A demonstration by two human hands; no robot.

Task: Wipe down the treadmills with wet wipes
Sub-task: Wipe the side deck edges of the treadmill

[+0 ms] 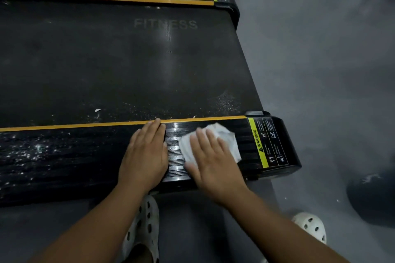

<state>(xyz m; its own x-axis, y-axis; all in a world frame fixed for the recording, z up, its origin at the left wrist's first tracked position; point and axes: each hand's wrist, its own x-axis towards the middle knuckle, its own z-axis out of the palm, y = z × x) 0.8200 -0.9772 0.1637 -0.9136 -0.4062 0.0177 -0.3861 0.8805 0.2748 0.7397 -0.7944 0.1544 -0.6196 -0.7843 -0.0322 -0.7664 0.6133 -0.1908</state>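
The person bends over a black treadmill [106, 60] with a dark textured belt printed "FITNESS" and ribbed black side rails edged with a yellow-orange strip [85, 124]. Both hands lie on the near side rail [64, 156], close to its rear end. The right hand [213, 160] is spread flat, palm down, pressing a crumpled white wet wipe [222, 139] against the ribbed rail; the wipe shows beyond the fingertips and beside the thumb, just short of the yellow-and-black warning label [265, 143] at the rail's rear corner. The left hand [145, 153] is open and flat on the same rail, fingers together, their tips touching the yellow-orange strip, holding nothing. A wet-looking sheen shows on the ribs between the two hands. White specks dot the rail farther along to the left and the belt's near edge. Below, two white perforated clogs [145, 228] stand on the grey floor [320, 49].
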